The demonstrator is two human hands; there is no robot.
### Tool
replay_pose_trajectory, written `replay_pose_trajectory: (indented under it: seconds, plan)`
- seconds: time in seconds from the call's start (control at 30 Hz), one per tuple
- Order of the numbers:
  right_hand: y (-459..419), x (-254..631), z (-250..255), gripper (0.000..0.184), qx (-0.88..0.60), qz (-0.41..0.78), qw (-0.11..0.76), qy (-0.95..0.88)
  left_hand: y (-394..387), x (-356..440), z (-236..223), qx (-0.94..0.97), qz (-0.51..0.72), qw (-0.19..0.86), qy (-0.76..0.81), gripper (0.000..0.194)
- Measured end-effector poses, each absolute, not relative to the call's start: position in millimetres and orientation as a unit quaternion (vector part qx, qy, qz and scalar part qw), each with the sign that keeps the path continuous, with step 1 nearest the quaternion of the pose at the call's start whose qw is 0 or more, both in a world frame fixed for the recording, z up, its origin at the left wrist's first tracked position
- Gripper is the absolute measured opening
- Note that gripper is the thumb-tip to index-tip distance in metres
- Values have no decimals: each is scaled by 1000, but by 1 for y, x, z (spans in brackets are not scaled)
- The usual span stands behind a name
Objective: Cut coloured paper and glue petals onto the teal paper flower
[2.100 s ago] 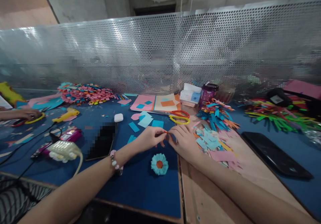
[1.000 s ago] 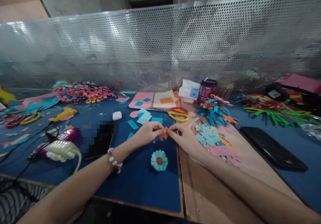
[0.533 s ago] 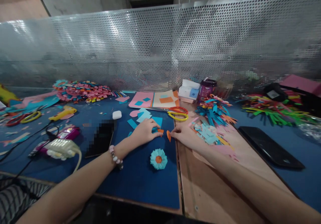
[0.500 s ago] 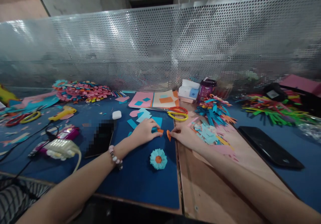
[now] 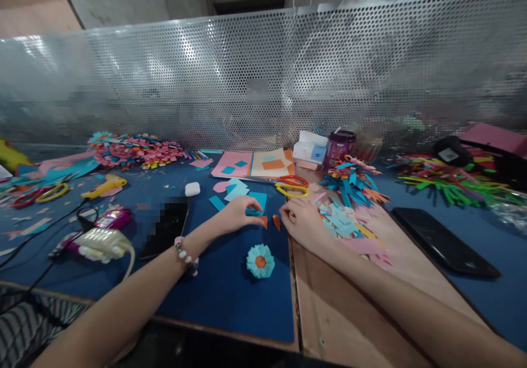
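My left hand point(image 5: 236, 214) lies low on the blue mat point(image 5: 222, 296), with its fingertips pinched on a small orange paper piece point(image 5: 263, 221) beside a teal paper square point(image 5: 257, 199). A second orange paper piece point(image 5: 276, 222) lies on the mat just off the fingertips of my right hand point(image 5: 302, 224). That hand rests at the mat's edge with its fingers loosely bent and nothing in them. A teal folded paper flower point(image 5: 260, 261) with an orange centre sits on the mat, nearer to me than both hands.
Red and yellow scissors point(image 5: 293, 187) lie behind my hands. Heaps of paper scraps point(image 5: 343, 219) lie to the right, and a black phone point(image 5: 440, 241) further right. On the left are another phone point(image 5: 164, 228), a white earbud case point(image 5: 192, 189) and a glue gun point(image 5: 102, 187). A perforated metal screen point(image 5: 263, 77) closes off the back.
Both hands have come down from holding one orange piece together above the mat. There are now two orange pieces on the mat, and my right hand has drawn slightly back from its one.
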State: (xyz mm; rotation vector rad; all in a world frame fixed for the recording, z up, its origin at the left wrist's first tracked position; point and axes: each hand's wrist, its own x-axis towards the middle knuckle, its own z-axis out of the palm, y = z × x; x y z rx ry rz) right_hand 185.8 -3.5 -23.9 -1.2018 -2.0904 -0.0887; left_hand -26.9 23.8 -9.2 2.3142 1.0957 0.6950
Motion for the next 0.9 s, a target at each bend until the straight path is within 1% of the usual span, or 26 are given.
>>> replay_pose_trajectory:
  seconds: [0.1, 0.2, 0.33, 0.53, 0.63, 0.77, 0.9]
  plan:
    - [-4, 185, -26, 15, -449, -38, 362, -816, 25, -28, -9, 862, 237, 215, 394, 20]
    - [-4, 185, -27, 13, -434, -31, 363, -824, 24, -27, -7, 859, 245, 225, 390, 17]
    - [-4, 183, -28, 10, -410, -16, 372, -833, 17, -22, -2, 835, 262, 293, 386, 20]
    - [-8, 182, -26, 17, -391, -22, 381, -837, 11, -14, 1, 805, 293, 361, 370, 24]
    - [-10, 181, -22, 15, -381, -13, 387, -840, 11, -13, 0, 791, 313, 380, 364, 25]
    - [-10, 180, -20, 8, -378, 20, 405, -832, 10, -12, -1, 776, 336, 404, 349, 25]
    - [-8, 180, -19, 6, -378, 60, 430, -818, 10, -11, -1, 773, 330, 413, 351, 30]
